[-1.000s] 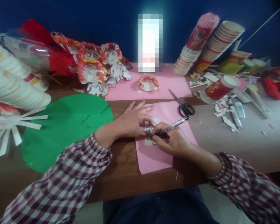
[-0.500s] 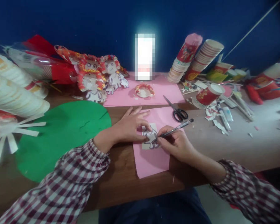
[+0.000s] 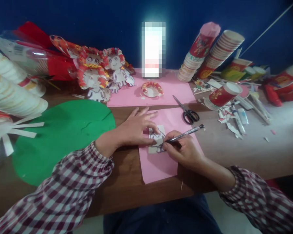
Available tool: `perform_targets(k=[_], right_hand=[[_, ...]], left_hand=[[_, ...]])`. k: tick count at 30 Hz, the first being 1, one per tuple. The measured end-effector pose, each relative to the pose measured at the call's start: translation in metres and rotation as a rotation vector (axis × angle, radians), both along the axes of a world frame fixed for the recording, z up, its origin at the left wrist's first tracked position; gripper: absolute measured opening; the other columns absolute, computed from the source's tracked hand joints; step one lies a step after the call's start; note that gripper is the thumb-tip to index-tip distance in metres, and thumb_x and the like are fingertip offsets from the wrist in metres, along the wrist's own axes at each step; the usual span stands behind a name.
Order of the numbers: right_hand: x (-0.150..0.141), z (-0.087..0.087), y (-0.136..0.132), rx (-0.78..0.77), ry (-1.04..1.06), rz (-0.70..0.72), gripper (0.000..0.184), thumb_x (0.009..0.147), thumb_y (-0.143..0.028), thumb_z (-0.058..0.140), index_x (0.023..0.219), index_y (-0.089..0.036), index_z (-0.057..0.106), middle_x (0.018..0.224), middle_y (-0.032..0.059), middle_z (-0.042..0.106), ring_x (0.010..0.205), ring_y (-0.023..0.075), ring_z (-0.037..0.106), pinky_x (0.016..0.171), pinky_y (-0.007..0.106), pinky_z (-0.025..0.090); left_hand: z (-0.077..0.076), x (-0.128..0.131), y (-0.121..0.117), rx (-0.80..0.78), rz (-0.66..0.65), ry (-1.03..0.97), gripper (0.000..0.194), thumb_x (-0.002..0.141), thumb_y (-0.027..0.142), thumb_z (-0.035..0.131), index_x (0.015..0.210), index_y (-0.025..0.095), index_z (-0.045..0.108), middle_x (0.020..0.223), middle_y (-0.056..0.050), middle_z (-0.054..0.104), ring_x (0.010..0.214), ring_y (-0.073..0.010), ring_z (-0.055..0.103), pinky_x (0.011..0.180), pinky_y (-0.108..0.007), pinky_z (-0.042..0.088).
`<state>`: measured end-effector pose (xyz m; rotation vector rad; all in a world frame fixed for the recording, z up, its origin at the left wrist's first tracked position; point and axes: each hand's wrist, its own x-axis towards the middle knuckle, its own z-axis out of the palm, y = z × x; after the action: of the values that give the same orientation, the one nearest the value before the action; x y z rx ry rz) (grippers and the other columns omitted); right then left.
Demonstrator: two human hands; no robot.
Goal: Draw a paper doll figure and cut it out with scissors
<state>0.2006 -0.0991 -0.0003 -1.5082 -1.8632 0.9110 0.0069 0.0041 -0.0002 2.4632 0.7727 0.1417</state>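
Gripped in my right hand (image 3: pixel 183 149) is a dark slim pen (image 3: pixel 187 134), its lower end at a small paper drawing (image 3: pixel 157 151). The drawing shows a figure in dark outline and lies on a pink sheet (image 3: pixel 158 169). My left hand (image 3: pixel 139 130) rests at the drawing's left side with fingers spread, the thumb and index fingertips touching the paper. Both hands partly cover the figure. Just beyond my right hand lie black-handled scissors (image 3: pixel 189 115).
A green round sheet (image 3: pixel 63 136) spreads at left beside tilted paper cups (image 3: pixel 14 91). Cut-out figures (image 3: pixel 95 74) stand behind, near a red-and-white paper ring (image 3: pixel 151 89) and a pixelated bright screen (image 3: pixel 152 48). At right are stacked cups (image 3: pixel 222 52), a red cup (image 3: pixel 224 94) and paper scraps (image 3: pixel 231 130).
The view has tilted slightly, so the things at the back sit higher. Both hands stay at the drawing, with the pen tip shifted very little.
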Motion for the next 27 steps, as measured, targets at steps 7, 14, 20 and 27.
perform_targets(k=[7,14,20,27], right_hand=[[-0.0027,0.0001,0.0001,0.006,0.044,0.01,0.006,0.08,-0.02,0.054,0.079,-0.016,0.057,0.06,-0.0024,0.056,0.046,0.0064,0.045,0.043,0.017,0.035],[-0.0035,0.0022,0.001,0.039,0.044,0.011,0.002,0.079,-0.017,0.056,0.079,-0.016,0.057,0.059,-0.0038,0.054,0.045,0.0057,0.045,0.043,0.015,0.034],[-0.0031,0.0031,0.0015,0.07,0.034,0.031,0.003,0.079,-0.014,0.056,0.077,-0.016,0.057,0.057,-0.0051,0.051,0.044,0.0048,0.042,0.042,0.015,0.033],[-0.0027,-0.0007,0.0009,0.07,0.032,0.028,0.004,0.078,-0.013,0.055,0.076,-0.016,0.056,0.056,-0.0058,0.049,0.044,0.0046,0.042,0.042,0.015,0.033]], left_hand=[[-0.0001,0.0003,-0.0001,0.003,-0.003,0.001,0.034,0.068,0.053,0.062,0.096,0.034,0.067,0.149,0.003,0.027,0.139,-0.0315,0.006,0.107,-0.056,-0.002],[-0.0003,0.0005,0.0,0.004,0.001,0.009,0.036,0.068,0.054,0.062,0.097,0.033,0.067,0.149,0.003,0.026,0.139,-0.0314,0.006,0.107,-0.056,-0.001],[0.0006,0.0002,-0.0001,-0.004,0.001,0.001,0.036,0.068,0.054,0.062,0.097,0.033,0.067,0.15,0.003,0.026,0.139,-0.0315,0.006,0.107,-0.054,-0.002],[-0.0012,0.0003,0.0003,0.001,-0.001,0.008,0.037,0.067,0.054,0.062,0.098,0.034,0.067,0.15,0.003,0.025,0.139,-0.0311,0.006,0.107,-0.055,-0.002]])
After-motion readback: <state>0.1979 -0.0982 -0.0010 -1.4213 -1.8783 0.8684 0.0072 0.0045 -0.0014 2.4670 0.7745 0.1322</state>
